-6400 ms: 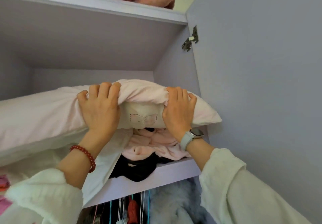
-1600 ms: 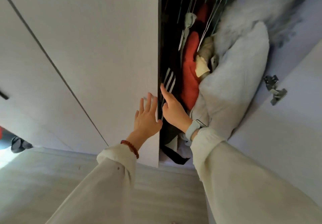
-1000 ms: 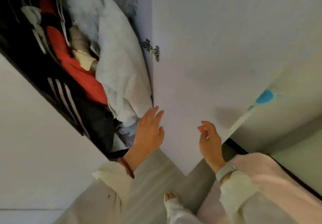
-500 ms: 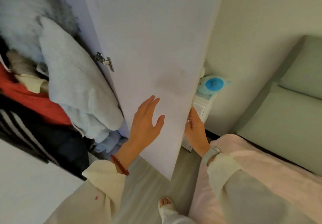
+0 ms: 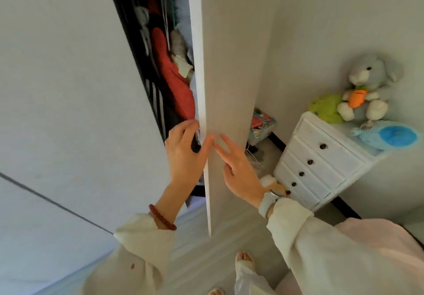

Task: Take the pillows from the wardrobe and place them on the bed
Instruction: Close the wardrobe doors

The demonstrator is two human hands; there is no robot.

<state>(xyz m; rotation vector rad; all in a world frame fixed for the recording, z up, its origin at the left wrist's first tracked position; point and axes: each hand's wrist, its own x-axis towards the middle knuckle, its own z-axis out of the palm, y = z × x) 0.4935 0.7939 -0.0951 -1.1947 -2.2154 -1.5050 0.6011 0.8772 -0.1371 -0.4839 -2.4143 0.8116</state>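
The wardrobe's pale door (image 5: 229,65) stands nearly edge-on in the middle of the view, with a narrow gap left of it showing hanging clothes (image 5: 169,74). My left hand (image 5: 185,154) rests with spread fingers at the door's edge, holding nothing. My right hand (image 5: 241,173) lies flat on the door's outer face, fingers apart. A corner of the pink-covered bed (image 5: 376,232) shows at the lower right behind my right sleeve. No pillow is in sight.
The wardrobe's other door (image 5: 68,88) fills the left. A white chest of drawers (image 5: 321,164) stands at the right with plush toys (image 5: 364,88) on top. A small basket (image 5: 261,125) sits behind the door. My feet are on the grey floor (image 5: 195,253).
The door has swung from wide open to nearly closed, narrowing the gap. My right hand went from the door's edge to its outer face. The view turned toward the chest of drawers.
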